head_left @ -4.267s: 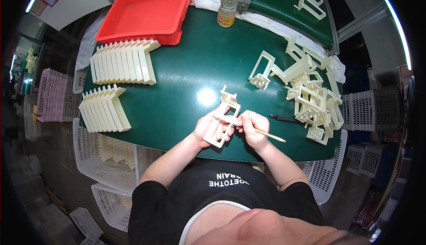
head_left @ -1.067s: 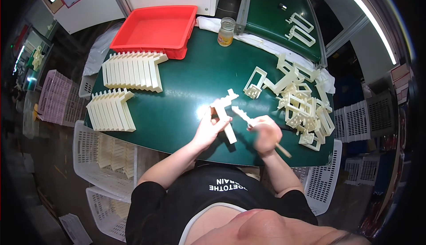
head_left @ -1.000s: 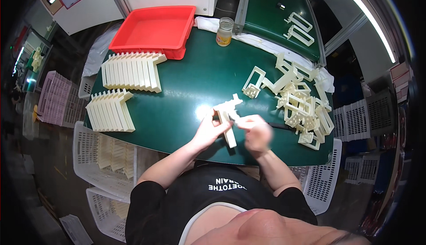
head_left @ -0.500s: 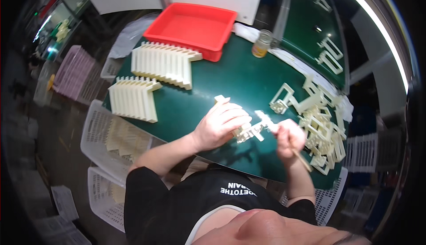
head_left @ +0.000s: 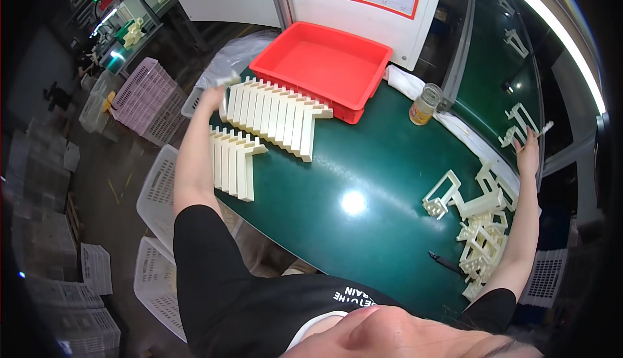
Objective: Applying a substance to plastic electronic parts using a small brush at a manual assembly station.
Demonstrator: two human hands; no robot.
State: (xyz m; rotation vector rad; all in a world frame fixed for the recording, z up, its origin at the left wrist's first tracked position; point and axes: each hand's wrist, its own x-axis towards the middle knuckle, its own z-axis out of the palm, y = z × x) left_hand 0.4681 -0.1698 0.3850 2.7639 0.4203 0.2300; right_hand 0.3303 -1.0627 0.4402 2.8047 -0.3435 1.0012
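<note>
My left hand (head_left: pixel 209 100) reaches out to the far left end of the back row of cream plastic parts (head_left: pixel 276 114). Its fingers are closed on a cream plastic part (head_left: pixel 225 106) standing at that end of the row. A shorter front row of matching parts (head_left: pixel 233 166) lies partly behind my left forearm. On the far right my right hand (head_left: pixel 529 152) is over the green belt beside the table, its fingers on a cream plastic frame (head_left: pixel 519 121). A thin pale stick (head_left: pixel 547 127) juts out by these fingers; its other end is hidden.
A heap of cream plastic frames (head_left: pixel 483 244) lies at the table's right, with a dark slim tool (head_left: pixel 444 262) beside it. A red tray (head_left: pixel 324 66) and a glass jar (head_left: pixel 426 103) stand at the back. White baskets (head_left: pixel 156 196) sit below the left edge.
Both hands have parted from the middle of the table, the left to the row's end, the right to the belt. The part they worked on has left the middle. The view has shifted.
</note>
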